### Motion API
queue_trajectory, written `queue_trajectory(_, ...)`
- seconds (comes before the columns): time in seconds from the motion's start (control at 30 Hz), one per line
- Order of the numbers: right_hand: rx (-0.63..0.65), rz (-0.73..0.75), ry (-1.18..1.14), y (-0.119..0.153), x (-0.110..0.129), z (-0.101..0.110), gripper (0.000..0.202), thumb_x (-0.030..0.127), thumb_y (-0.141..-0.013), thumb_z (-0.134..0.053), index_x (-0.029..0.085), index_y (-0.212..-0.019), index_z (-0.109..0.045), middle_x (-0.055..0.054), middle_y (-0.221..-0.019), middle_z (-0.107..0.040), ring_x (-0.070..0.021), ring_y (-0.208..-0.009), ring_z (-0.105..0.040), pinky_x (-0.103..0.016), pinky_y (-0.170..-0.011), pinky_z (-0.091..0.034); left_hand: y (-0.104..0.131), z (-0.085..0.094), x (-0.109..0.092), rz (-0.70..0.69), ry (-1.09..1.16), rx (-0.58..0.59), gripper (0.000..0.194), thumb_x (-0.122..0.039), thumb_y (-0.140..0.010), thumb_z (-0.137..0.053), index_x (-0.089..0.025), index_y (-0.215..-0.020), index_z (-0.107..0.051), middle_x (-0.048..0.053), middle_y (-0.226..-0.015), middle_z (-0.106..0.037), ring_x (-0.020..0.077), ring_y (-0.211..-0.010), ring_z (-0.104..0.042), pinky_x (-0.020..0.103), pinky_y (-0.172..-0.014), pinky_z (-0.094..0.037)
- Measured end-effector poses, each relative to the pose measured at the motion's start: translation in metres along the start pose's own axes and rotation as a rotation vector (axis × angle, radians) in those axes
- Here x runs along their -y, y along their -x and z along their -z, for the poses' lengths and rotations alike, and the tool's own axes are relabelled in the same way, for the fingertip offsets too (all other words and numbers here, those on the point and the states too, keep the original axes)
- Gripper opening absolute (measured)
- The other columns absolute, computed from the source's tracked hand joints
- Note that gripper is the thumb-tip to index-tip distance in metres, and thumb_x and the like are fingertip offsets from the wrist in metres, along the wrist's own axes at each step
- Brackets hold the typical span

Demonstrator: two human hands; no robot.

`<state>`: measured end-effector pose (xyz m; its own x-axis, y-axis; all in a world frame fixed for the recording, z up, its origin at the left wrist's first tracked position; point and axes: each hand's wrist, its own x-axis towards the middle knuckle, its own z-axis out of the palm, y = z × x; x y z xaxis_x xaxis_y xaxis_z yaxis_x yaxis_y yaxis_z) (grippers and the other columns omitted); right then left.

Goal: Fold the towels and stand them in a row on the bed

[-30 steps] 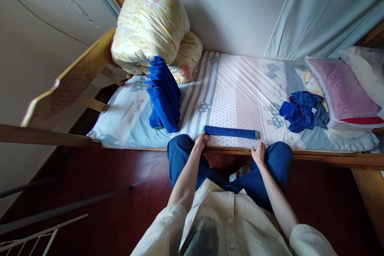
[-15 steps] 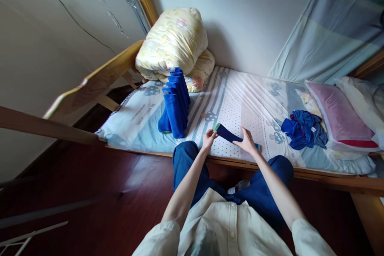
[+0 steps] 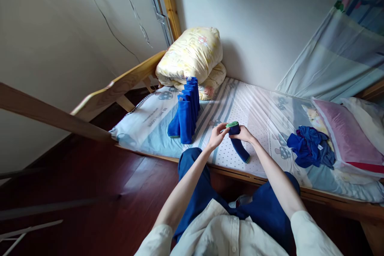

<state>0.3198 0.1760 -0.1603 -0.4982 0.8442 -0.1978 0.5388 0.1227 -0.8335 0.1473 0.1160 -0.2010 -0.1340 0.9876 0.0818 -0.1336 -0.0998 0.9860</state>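
– One dark-blue folded strip (image 3: 239, 148), where?
– Over the bed (image 3: 261, 122), bent, lower end drooping. Can't tell if it touches down.
– Hands?
– Both on it: left hand (image 3: 218, 136) pinching the green-edged end, right hand (image 3: 244, 134) gripping just below.
– Tips?
– Square the layers, support the sag. Don't bump the upright blue cloths (image 3: 186, 122) to its left; crumpled pile (image 3: 309, 148) is well right.

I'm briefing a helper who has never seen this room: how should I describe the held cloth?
Start at the bed, then look between the standing blue row and the crumpled pile. There, the left hand and right hand hold the cloth. It alone is held: a dark blue strip curving down, green edge on top.
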Motion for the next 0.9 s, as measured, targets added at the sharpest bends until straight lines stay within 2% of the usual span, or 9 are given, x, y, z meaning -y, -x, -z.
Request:
queue_trajectory(0.13,-0.107,0.006,0.007,-0.009,0.015,-0.003,0.030,0.035,-0.066,-0.086,0.016,-0.086,-0.074,-0.004,-0.084,-0.077,-0.0219,-0.081,-0.072,-0.029,-0.071,-0.055,-0.006,0.009,-0.001,-0.027,0.020,-0.038,0.049,-0.054,-0.081,-0.076,-0.018,-0.113,-0.067,0.010,-0.113,-0.073,0.0254,-0.114,-0.067,0.038,-0.100,-0.053)
queue_trajectory(0.27,-0.196,0.023,-0.016,-0.025,0.031,-0.003,0.031,0.039,-0.067,-0.085,0.017,-0.085,-0.074,-0.006,-0.084,-0.078,-0.0234,-0.083,-0.074,-0.029,-0.070,-0.057,-0.002,0.015,0.021,0.061,0.052,-0.032,0.061,-0.052,-0.077,-0.082,-0.021,-0.125,-0.059,0.015,-0.132,-0.066,0.0285,-0.127,-0.061,0.045,-0.104,-0.051)
queue_trajectory(0.4,-0.279,0.039,-0.060,-0.044,0.048,-0.005,0.031,0.045,-0.067,-0.083,0.017,-0.075,-0.071,-0.005,-0.074,-0.075,-0.0228,-0.074,-0.073,-0.029,-0.066,-0.057,0.003,0.015,0.052,0.181,-0.064,0.001,0.070,-0.042,-0.068,-0.089,-0.019,-0.125,-0.057,0.016,-0.123,-0.069,0.0297,-0.123,-0.063,0.050,-0.107,-0.049)
queue_trajectory(0.5,-0.320,0.063,-0.109,-0.056,0.064,-0.005,0.033,0.046,-0.066,-0.083,0.017,-0.072,-0.069,-0.005,-0.071,-0.074,-0.0225,-0.072,-0.073,-0.029,-0.065,-0.057,0.000,0.013,0.062,0.183,-0.187,-0.065,0.064,-0.035,-0.064,-0.089,-0.018,-0.118,-0.059,0.012,-0.112,-0.072,0.0271,-0.111,-0.068,0.047,-0.105,-0.050)
queue_trajectory(0.6,-0.343,0.095,-0.156,-0.064,0.082,-0.002,0.036,0.049,-0.064,-0.084,0.017,-0.073,-0.070,-0.005,-0.073,-0.074,-0.0225,-0.073,-0.073,-0.029,-0.065,-0.057,-0.007,0.011,0.056,0.156,-0.300,-0.148,0.049,-0.030,-0.066,-0.084,-0.017,-0.107,-0.062,0.007,-0.099,-0.072,0.0237,-0.097,-0.068,0.041,-0.096,-0.053)
queue_trajectory(0.73,-0.374,0.150,-0.234,-0.070,0.102,0.008,0.037,0.049,-0.065,-0.083,0.016,-0.077,-0.071,-0.004,-0.073,-0.075,-0.0219,-0.074,-0.073,-0.028,-0.068,-0.058,-0.012,0.006,0.034,0.124,-0.409,-0.192,0.038,-0.029,-0.062,-0.081,-0.017,-0.092,-0.062,0.002,-0.083,-0.068,0.0211,-0.082,-0.065,0.034,-0.079,-0.052)
queue_trajectory(0.9,-0.423,0.158,-0.252,-0.056,0.119,0.024,0.034,0.046,-0.065,-0.084,0.017,-0.079,-0.071,-0.006,-0.078,-0.076,-0.0241,-0.082,-0.075,-0.030,-0.074,-0.059,-0.006,-0.010,0.014,0.100,-0.391,-0.235,0.030,-0.026,-0.060,-0.076,-0.018,-0.084,-0.060,0.000,-0.075,-0.063,0.0172,-0.072,-0.060,0.029,-0.068,-0.047)
